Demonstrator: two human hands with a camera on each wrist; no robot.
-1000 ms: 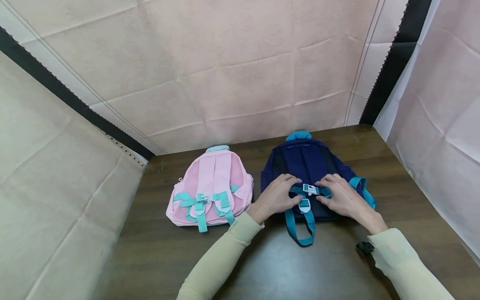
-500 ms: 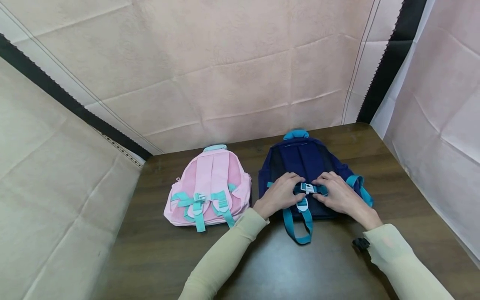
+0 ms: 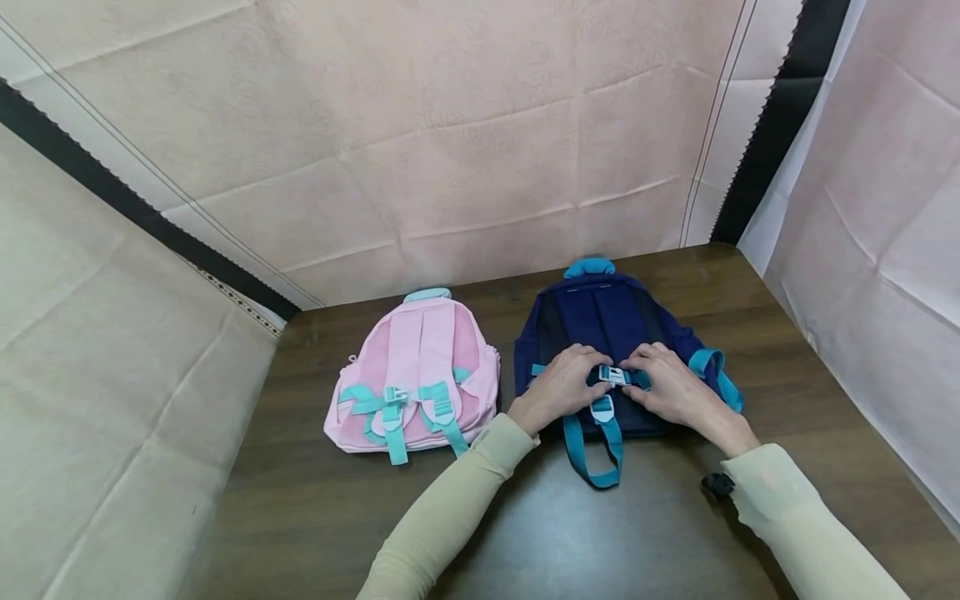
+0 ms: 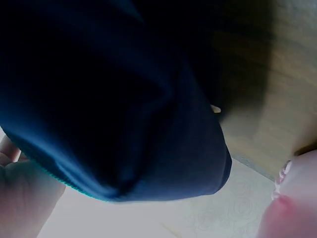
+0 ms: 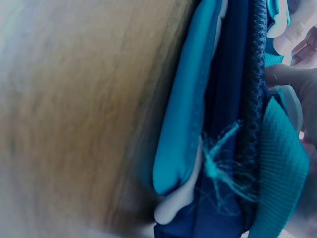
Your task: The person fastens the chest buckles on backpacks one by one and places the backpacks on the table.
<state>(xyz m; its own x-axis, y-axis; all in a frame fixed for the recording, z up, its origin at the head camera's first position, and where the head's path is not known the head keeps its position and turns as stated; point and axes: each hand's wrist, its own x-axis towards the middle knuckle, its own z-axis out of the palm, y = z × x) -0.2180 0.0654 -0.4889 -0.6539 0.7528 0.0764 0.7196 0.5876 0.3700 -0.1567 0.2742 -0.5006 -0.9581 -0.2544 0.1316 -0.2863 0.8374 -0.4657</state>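
Observation:
A navy backpack lies on the table with its shoulder straps facing up. Across its lower part runs a teal strap joined by a white-and-teal side-release buckle. My left hand pinches the buckle's left end between thumb and fingers. From the other side, my right hand pinches the right end where the strap enters. A teal strap loop with a white slider hangs toward the table front. The left wrist view is mostly filled by dark navy fabric; the right wrist view shows teal webbing beside the right hand.
A pink backpack with mint straps lies left of the navy one, also straps up. The brown wooden table meets pale cloth walls behind and at both sides. A small black object shows at the right wrist.
My left thumb and fingers have drawn together onto the buckle's left end, and the right fingers have come closer to it. Both backpacks stay put while the head view shifts slightly.

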